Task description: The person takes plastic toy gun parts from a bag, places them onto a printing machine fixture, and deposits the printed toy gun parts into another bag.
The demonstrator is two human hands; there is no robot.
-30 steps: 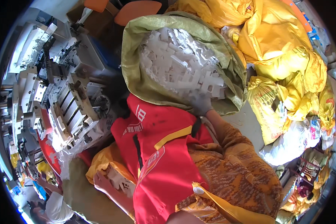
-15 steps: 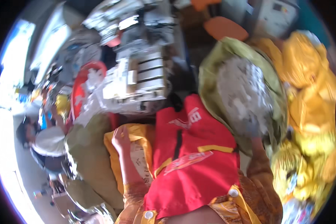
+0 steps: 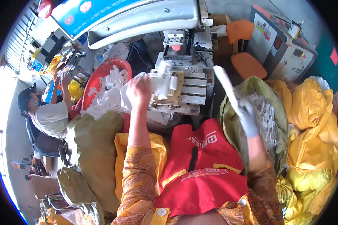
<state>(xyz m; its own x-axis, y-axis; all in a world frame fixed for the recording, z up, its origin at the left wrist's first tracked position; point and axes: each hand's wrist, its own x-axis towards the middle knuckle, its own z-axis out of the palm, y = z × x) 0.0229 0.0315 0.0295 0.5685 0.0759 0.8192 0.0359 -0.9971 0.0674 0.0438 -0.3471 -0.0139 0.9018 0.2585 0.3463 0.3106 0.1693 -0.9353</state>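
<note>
Hands work apart: the left hand (image 3: pixel 139 92) grips a white plastic part (image 3: pixel 162 80) at the machine fixture's (image 3: pixel 184 92) left edge; the gloved right hand (image 3: pixel 244 108) lifts a long white piece (image 3: pixel 224 80) above the olive sack's (image 3: pixel 229 112) left rim, ready for loading.

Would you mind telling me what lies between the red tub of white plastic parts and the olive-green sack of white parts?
In the head view, the grey metal press fixture lies between the red tub and the olive-green sack, with the bare left hand resting at its edge.
</note>
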